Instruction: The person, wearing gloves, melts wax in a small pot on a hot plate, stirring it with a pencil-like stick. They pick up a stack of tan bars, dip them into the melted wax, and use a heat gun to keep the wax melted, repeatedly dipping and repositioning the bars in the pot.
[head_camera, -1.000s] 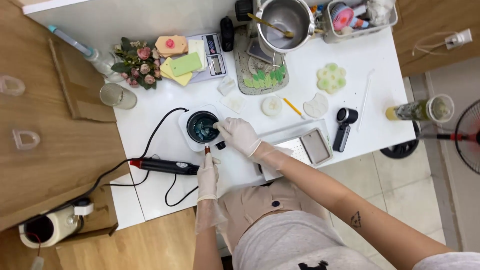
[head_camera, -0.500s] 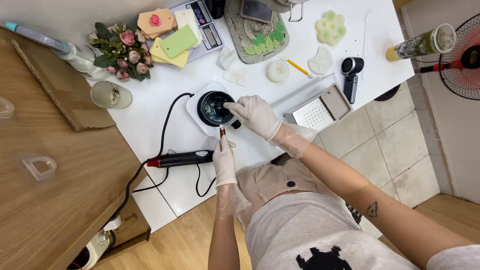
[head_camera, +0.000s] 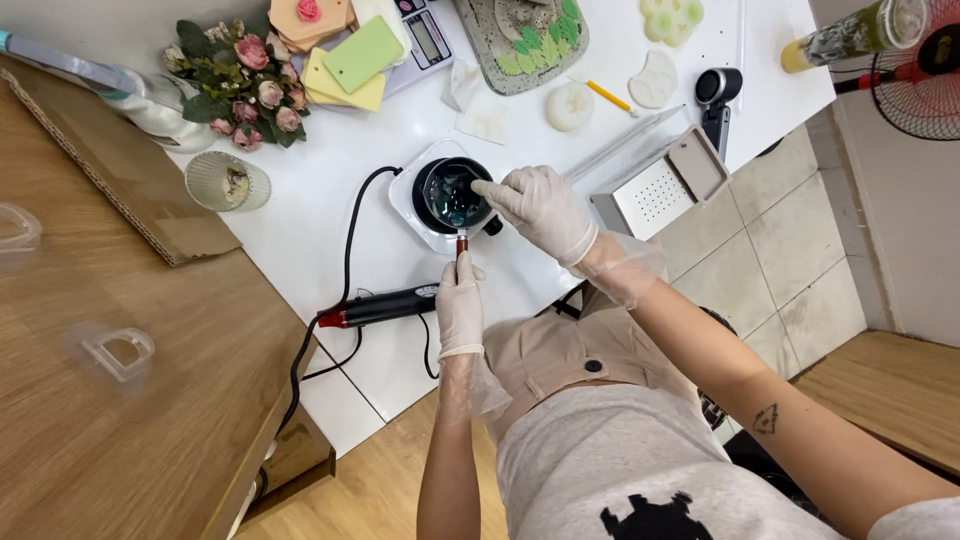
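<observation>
While the left hand (head_camera: 459, 300) grips the small pot's (head_camera: 452, 194) handle (head_camera: 462, 243), the right hand (head_camera: 540, 208) pinches something tiny over it; the pot seems light, rigid, probably hot

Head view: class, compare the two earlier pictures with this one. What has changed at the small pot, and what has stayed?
The right hand stays at the small pot, the left hand keeps gripping its handle. The heat gun lies unmoved; only the camera shifted.

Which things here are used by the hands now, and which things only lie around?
In use:
left hand on the pot handle
right hand over the small black pot
white hot plate beneath

Lying about:
black heat tool
flower bouquet
glass cup
yellow pencil
</observation>
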